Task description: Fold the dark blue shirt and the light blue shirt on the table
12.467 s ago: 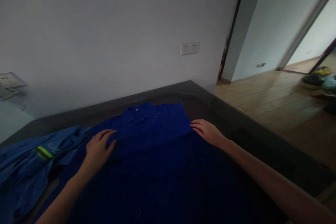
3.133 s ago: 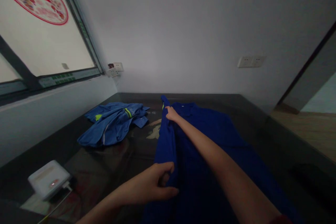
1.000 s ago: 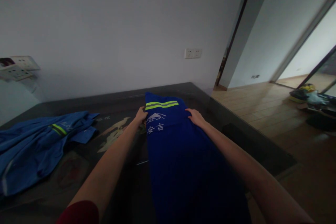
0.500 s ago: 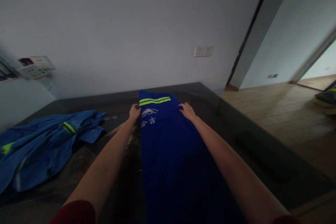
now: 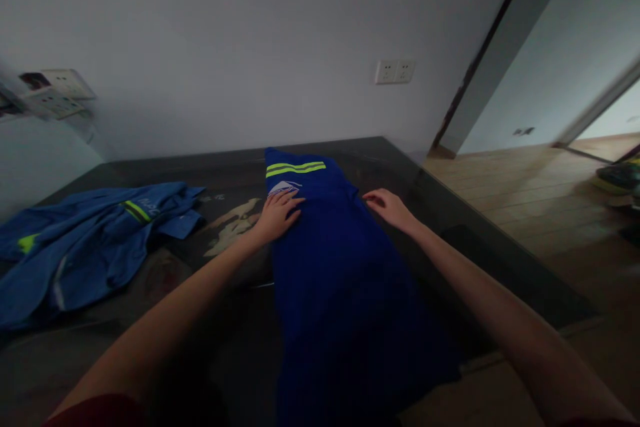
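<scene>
A dark blue work jacket (image 5: pixel 330 260) lies folded into a long strip on the dark tabletop, its near end reaching toward me. Across its far end run a yellow-green reflective band (image 5: pixel 296 169) and a white printed logo, part of which my fingers cover. My left hand (image 5: pixel 280 212) rests flat on the jacket's left side just below the logo, fingers spread. At the right edge, my right hand (image 5: pixel 393 208) has its fingers curled and pinched at the cloth, where a small fold points toward the fingertips.
Another blue work garment (image 5: pixel 100 240) with reflective strips lies crumpled on the table's left side. The dark table (image 5: pixel 415 187) meets a grey wall with a double socket (image 5: pixel 395 71). Beyond its right edge is a wooden floor (image 5: pixel 505 193). A pale patch (image 5: pixel 233 227) marks the tabletop.
My left hand has left the jacket's left edge and now lies flat on top of it. The right hand has moved slightly right and nearer along the right edge. The view has tilted down.
</scene>
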`<state>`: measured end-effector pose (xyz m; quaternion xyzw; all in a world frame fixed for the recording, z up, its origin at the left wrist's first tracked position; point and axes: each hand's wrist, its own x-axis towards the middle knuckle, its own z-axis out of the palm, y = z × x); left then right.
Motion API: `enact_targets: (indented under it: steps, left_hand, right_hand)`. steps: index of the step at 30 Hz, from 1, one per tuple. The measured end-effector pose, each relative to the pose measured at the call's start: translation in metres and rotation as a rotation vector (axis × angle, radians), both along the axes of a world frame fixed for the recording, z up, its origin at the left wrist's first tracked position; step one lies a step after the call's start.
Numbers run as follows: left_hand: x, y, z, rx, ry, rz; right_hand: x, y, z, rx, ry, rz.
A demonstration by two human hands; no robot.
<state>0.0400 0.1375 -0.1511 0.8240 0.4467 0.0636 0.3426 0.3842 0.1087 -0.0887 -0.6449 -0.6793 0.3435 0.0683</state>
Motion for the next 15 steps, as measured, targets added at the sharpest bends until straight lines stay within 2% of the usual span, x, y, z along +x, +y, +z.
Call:
enact_targets:
  steps: [3,5,9,12,15]
  left_hand:
    - [-0.002,-0.026,0.007,-0.096,0.08,-0.138]
    - [-0.004,-0.037,0.008,-0.1,0.098,-0.177]
    - [-0.004,-0.049,0.02,-0.055,0.07,-0.081]
    - [-0.005,-0.058,0.051,-0.041,-0.02,-0.026]
    - [-0.01,-0.074,0.1,-0.078,-0.164,-0.056]
  right_hand:
    - [-0.013,-0.037,0.025,-0.006,0.005,0.157]
    - [-0.018,-0.058,0.035,-0.028,-0.055,0.248]
    - [-0.019,-0.084,0.048,-0.031,-0.166,0.278]
    - [-0.017,-0.092,0.066,0.015,-0.123,0.234]
    - [-0.016,-0.103,0.095,0.028,-0.039,0.178]
